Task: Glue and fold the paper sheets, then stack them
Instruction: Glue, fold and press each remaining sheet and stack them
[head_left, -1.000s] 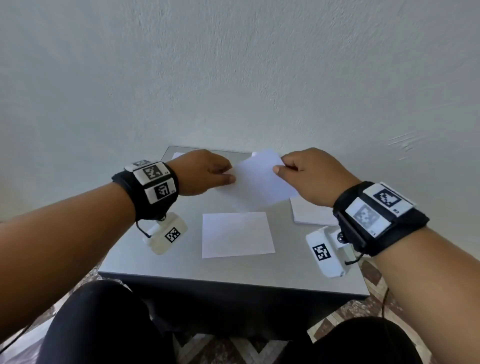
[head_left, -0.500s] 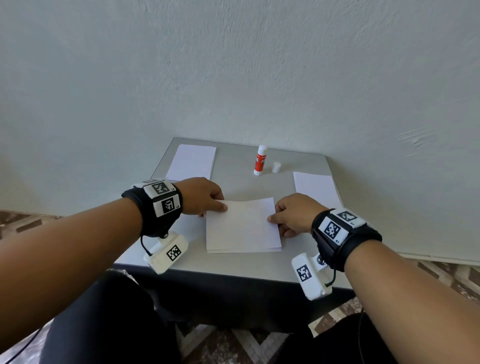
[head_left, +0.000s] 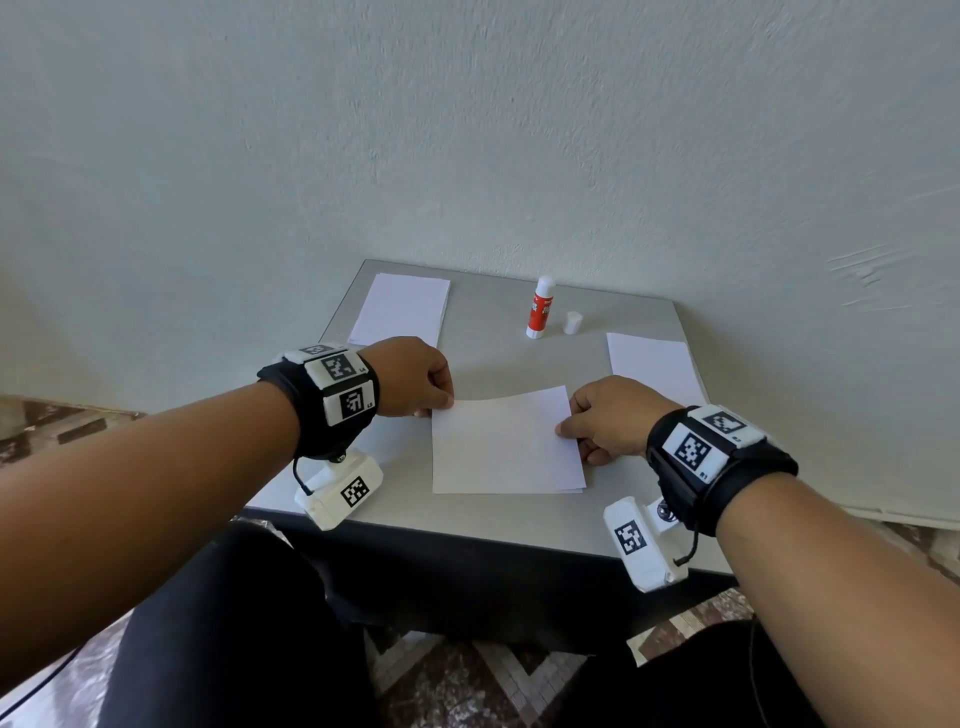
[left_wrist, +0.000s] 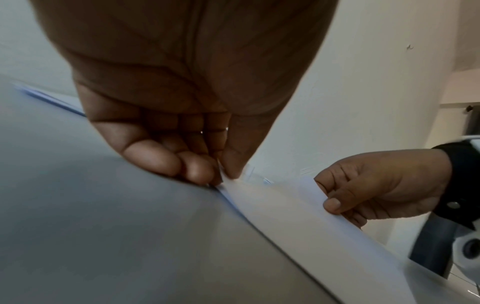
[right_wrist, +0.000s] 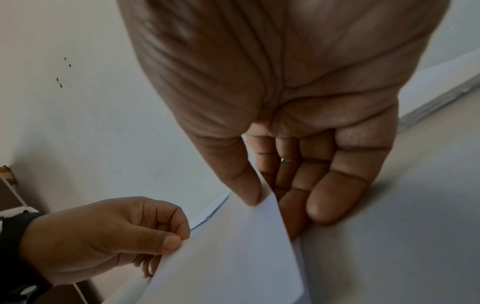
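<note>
Since half a second ago little has shifted: both hands remain at the sides of the folded sheet, whose far edge now bows up slightly off the pile beneath it, at the centre of the head view. At the sheet's upper left corner the left hand pinches the paper between thumb and curled fingers; the left wrist view shows the thumb tip and fingertips meeting on the paper's corner right at the tabletop. On the right edge the right hand grasps the sheet too, thumb pressed on top and the fingers tucked under the edge, as the right wrist view shows. Beneath the held sheet, thin edges of more paper show along its lower right side, so it lies on a small stack, though how many sheets I cannot tell. All this rests on the grey table, near its front edge. Toward the upper left of the tabletop lies a separate paper pile, and at the right edge, just above the right hand, another white sheet. Between them, near the back, a red-and-white glue stick stands upright with its small white cap just beside it to the right.
</note>
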